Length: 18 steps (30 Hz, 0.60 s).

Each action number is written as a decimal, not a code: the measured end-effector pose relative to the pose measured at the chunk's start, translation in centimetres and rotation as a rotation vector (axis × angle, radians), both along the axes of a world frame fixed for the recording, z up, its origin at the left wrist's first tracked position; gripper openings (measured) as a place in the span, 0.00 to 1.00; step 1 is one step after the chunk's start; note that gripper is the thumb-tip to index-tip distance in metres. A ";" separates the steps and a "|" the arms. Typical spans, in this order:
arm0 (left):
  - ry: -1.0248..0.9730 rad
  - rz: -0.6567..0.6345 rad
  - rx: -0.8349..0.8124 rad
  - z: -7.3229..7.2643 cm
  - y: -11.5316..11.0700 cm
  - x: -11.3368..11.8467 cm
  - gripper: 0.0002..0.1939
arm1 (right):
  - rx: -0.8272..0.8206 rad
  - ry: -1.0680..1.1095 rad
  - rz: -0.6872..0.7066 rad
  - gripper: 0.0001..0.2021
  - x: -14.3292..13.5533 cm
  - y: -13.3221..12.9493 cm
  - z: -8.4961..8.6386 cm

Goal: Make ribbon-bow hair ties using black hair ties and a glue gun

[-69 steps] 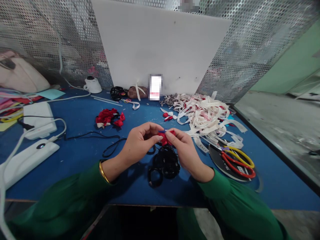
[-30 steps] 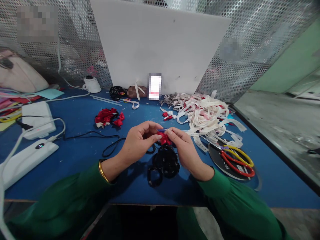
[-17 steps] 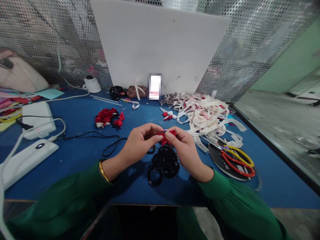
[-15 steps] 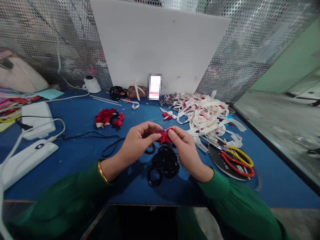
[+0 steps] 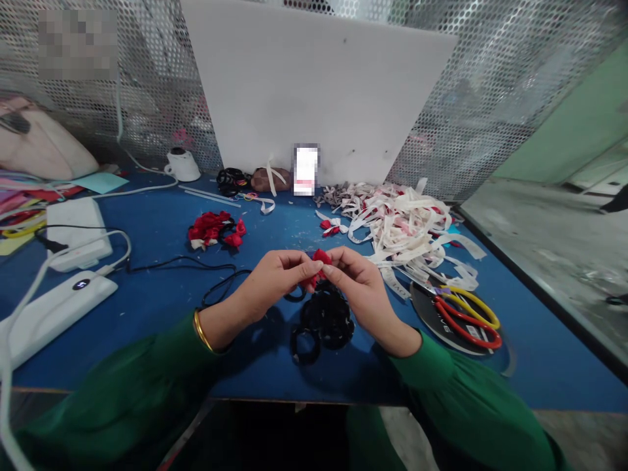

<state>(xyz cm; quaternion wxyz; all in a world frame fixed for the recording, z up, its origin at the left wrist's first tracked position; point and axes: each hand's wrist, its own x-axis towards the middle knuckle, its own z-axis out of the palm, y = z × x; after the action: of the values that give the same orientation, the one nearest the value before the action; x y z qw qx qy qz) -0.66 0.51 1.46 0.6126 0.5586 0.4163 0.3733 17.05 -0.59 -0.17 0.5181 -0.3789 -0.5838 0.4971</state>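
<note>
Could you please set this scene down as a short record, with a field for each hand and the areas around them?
Left hand: pinches red fabric piece; gold bangle at wrist
Right hand: fingertips on the same piece
Surface: blue table
Nearest below hands: cluster of black bands
Left of hands: red fabric bundle, white device with lit display
Right of hands: heap of pale ribbons, red-and-yellow-handled scissors lying over black disc
Back: white mug, upright lit screen, white panel
</note>
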 end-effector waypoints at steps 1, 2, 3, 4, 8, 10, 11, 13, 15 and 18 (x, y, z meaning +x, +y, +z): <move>-0.015 -0.010 -0.025 0.0 0.0 0.0 0.20 | 0.011 -0.010 0.000 0.06 0.0 0.0 0.0; -0.035 -0.015 -0.050 0.0 0.0 0.0 0.20 | 0.019 -0.014 0.005 0.06 0.1 0.0 0.0; -0.055 -0.018 -0.073 0.0 0.0 0.0 0.20 | 0.026 -0.013 0.010 0.06 0.1 0.1 0.0; -0.068 -0.019 -0.089 0.1 0.0 0.0 0.20 | 0.031 -0.012 0.014 0.06 0.1 0.1 0.0; -0.096 -0.037 -0.138 0.1 0.1 -0.2 0.19 | 0.029 -0.016 0.005 0.06 0.0 0.1 -0.1; -0.121 -0.039 -0.156 0.1 0.1 -0.2 0.18 | 0.030 -0.022 -0.006 0.07 0.0 0.1 -0.2; -0.134 -0.035 -0.158 0.1 0.1 -0.2 0.18 | 0.034 -0.026 -0.011 0.07 0.0 0.1 -0.2; -0.148 -0.020 -0.155 0.0 0.1 -0.2 0.18 | 0.041 -0.037 -0.019 0.07 -0.1 0.1 -0.2; -0.152 -0.002 -0.143 -0.1 0.1 -0.2 0.18 | 0.039 -0.047 -0.024 0.06 -0.1 0.1 -0.2; -0.159 0.021 -0.138 -0.1 0.1 -0.1 0.18 | 0.027 -0.043 -0.022 0.06 -0.1 0.1 -0.2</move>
<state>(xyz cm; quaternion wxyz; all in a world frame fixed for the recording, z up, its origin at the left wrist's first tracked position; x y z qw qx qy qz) -0.75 0.59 1.37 0.6767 0.4795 0.3968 0.3934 16.94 -0.52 -0.34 0.5160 -0.3888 -0.5974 0.4751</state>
